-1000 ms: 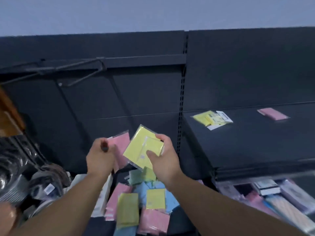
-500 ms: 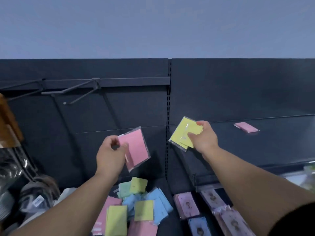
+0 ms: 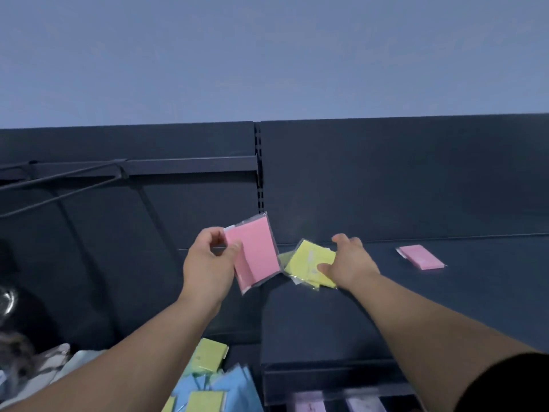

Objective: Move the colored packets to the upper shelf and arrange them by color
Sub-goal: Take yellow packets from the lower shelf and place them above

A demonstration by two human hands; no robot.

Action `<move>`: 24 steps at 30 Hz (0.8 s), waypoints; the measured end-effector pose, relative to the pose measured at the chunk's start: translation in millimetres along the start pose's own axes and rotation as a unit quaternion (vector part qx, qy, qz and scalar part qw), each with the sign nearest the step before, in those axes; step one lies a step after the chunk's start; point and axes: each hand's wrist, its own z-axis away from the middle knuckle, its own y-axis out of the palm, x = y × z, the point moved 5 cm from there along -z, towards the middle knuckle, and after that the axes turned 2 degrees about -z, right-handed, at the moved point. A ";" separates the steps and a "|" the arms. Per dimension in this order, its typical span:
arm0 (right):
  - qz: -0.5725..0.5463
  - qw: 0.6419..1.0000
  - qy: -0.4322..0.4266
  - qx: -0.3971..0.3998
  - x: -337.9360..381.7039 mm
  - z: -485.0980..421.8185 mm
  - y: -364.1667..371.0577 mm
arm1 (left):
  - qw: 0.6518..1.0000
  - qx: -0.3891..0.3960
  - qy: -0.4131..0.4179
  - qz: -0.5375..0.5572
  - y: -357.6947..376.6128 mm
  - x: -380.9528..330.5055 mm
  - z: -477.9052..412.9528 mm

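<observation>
Dark metal shelving [image 3: 386,179] stands under a pale wall. The right hand [image 3: 350,263] grips a yellow packet [image 3: 310,260] at the left end of the upper shelf [image 3: 445,307], over other yellow ones. The left hand [image 3: 208,266] pinches a pink packet [image 3: 257,251] in the air just beside it. A second pink packet [image 3: 420,257] lies well to the right. Loose blue packets [image 3: 231,388] wait below. The slick yellow stack sits near the shelf's left edge and may slide off. Bare shelf between the colours leaves room.
</observation>
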 end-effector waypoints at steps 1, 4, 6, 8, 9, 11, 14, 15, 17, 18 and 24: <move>0.012 1.000 -0.015 0.009 -3.0 -3.5 -1.4 | 1.000 0.002 0.001 0.001 11.2 -5.0 1.3; -0.025 0.997 -0.070 0.006 -8.4 -11.6 -12.6 | 1.000 0.012 -0.009 0.019 45.0 -16.2 6.1; -0.107 0.988 -0.106 -0.018 -11.9 -12.2 -28.0 | 0.999 0.017 -0.018 0.035 68.1 -23.1 9.3; -0.189 0.974 -0.125 -0.009 -19.4 -10.1 -43.9 | 0.998 0.025 -0.026 0.057 93.5 -30.5 13.3; -0.226 0.965 -0.131 0.008 -25.8 -8.9 -51.3 | 0.997 0.032 -0.029 0.066 107.4 -33.6 16.2; -0.277 0.950 -0.135 0.049 -44.1 -5.1 -64.7 | 0.995 0.053 -0.031 0.073 136.6 -41.2 25.0; -0.303 0.940 -0.135 0.082 -78.8 -4.4 -84.4 | 0.992 0.098 -0.037 0.067 180.4 -48.4 39.2; -0.317 0.937 -0.125 0.082 -91.0 -5.3 -91.6 | 0.990 0.114 -0.043 0.067 193.2 -50.4 43.9; -0.347 0.931 -0.091 0.062 -116.9 -8.7 -105.6 | 0.985 0.144 -0.058 0.078 213.9 -53.6 53.2; -0.354 0.932 -0.070 0.040 -131.6 -11.7 -112.4 | 0.983 0.155 -0.061 0.071 221.6 -53.7 57.2; -0.318 0.943 0.062 -0.076 -213.7 -25.7 -130.3 | 0.979 0.189 -0.030 -0.073 243.7 -44.4 74.6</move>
